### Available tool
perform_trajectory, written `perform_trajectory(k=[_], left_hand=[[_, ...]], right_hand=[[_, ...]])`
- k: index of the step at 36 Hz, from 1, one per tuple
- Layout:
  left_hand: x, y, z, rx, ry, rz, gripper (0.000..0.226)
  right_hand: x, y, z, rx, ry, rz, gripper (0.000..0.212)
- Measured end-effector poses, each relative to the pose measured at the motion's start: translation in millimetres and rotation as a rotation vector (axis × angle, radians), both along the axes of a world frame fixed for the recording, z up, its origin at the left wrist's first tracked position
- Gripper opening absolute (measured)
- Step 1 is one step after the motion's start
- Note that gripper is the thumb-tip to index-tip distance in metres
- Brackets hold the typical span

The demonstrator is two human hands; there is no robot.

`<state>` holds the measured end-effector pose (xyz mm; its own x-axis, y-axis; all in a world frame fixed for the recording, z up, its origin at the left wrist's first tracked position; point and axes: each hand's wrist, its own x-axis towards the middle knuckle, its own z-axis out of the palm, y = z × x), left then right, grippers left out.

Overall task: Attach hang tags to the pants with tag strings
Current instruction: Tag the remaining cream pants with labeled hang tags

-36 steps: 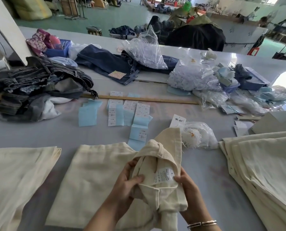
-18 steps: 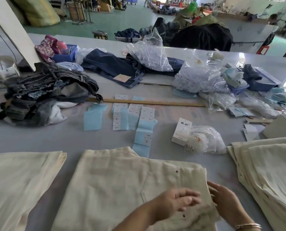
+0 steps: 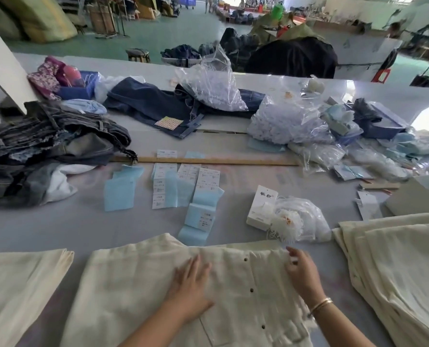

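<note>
Cream pants (image 3: 133, 291) lie folded flat on the grey table in front of me, dark rivets showing near their right side. My left hand (image 3: 191, 284) rests flat on the middle of them, fingers straight. My right hand (image 3: 301, 269) touches their upper right corner with loosely bent fingers and holds nothing I can make out. Beyond the pants, a clear bag of white tag strings (image 3: 296, 219) sits beside a small white box (image 3: 261, 209). Rows of white and light blue hang tags (image 3: 196, 194) are laid out mid-table.
A stack of cream pants (image 3: 403, 271) lies at the right, another (image 3: 15, 291) at the left. Dark jeans (image 3: 48, 149) are heaped at far left. A wooden ruler (image 3: 216, 161) crosses the table, with plastic bags (image 3: 288, 123) and blue jeans (image 3: 158, 106) behind it.
One second ago both hands held up the folded waistband with its label showing. The pants have since been laid down and spread flat, and both hands have slid outward over the fabric.
</note>
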<state>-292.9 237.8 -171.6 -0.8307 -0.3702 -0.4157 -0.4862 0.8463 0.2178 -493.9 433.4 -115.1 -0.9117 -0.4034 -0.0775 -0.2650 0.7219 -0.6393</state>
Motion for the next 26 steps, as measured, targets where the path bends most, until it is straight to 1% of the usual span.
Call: perform_trajectory(k=[3, 4, 5, 6, 8, 10, 12, 14, 16, 19, 21, 22, 23, 24, 26], left_hand=[[0.7, -0.1, -1.3, 0.000, 0.040, 0.003, 0.090], [1.0, 0.2, -1.5, -0.056, 0.124, 0.006, 0.089], [1.0, -0.3, -1.3, -0.156, 0.226, -0.004, 0.089], [1.4, -0.5, 1.5, -0.238, 0.270, -0.003, 0.095], [5.0, -0.5, 2.5, -0.232, 0.279, 0.025, 0.123], [7.2, 0.1, 1.3, -0.246, 0.308, -0.014, 0.147], [9.1, -0.1, -3.6, -0.224, 0.282, -0.045, 0.153], [9.3, -0.5, -6.3, -0.183, 0.262, -0.066, 0.150], [10.0, -0.1, -5.5, -0.162, 0.224, -0.042, 0.145], [7.7, -2.6, -6.7, -0.162, 0.198, -0.021, 0.155], [6.8, -3.5, -9.1, -0.171, 0.223, 0.002, 0.158], [5.3, -2.7, -7.3, -0.149, 0.204, -0.004, 0.156], [2.8, -1.3, -2.3, -0.140, 0.179, -0.020, 0.151], [0.9, -0.8, 1.8, -0.115, 0.134, -0.010, 0.140], [-7.2, -0.1, 8.1, -0.028, 0.056, 0.033, 0.109]], right_hand=[[-10.9, -42.4, 12.8, -0.014, 0.150, 0.177, 0.023], [-15.6, -56.9, 15.9, 0.003, 0.218, 0.255, 0.019], [-20.7, -71.2, 18.2, 0.030, 0.293, 0.332, 0.016], [-26.1, -84.5, 19.5, 0.071, 0.351, 0.402, 0.015], [-36.6, -108.4, 20.0, 0.181, 0.392, 0.497, 0.019], [-49.5, -125.9, 15.8, 0.326, 0.380, 0.524, 0.022], [-62.9, -134.0, 10.3, 0.528, 0.371, 0.550, 0.026], [-74.0, -133.6, 5.3, 0.648, 0.378, 0.552, 0.029], [-81.3, -128.7, -0.1, 0.667, 0.407, 0.529, 0.030], [-85.8, -122.9, -5.8, 0.688, 0.455, 0.541, 0.032], [-86.6, -121.3, -6.6, 0.691, 0.476, 0.553, 0.032], [-86.4, -120.9, -6.0, 0.691, 0.482, 0.555, 0.032], [-86.0, -120.8, -5.2, 0.694, 0.485, 0.557, 0.032], [-85.5, -120.7, -4.4, 0.703, 0.486, 0.556, 0.031], [-84.8, -120.7, -1.1, 0.723, 0.485, 0.535, 0.029]])
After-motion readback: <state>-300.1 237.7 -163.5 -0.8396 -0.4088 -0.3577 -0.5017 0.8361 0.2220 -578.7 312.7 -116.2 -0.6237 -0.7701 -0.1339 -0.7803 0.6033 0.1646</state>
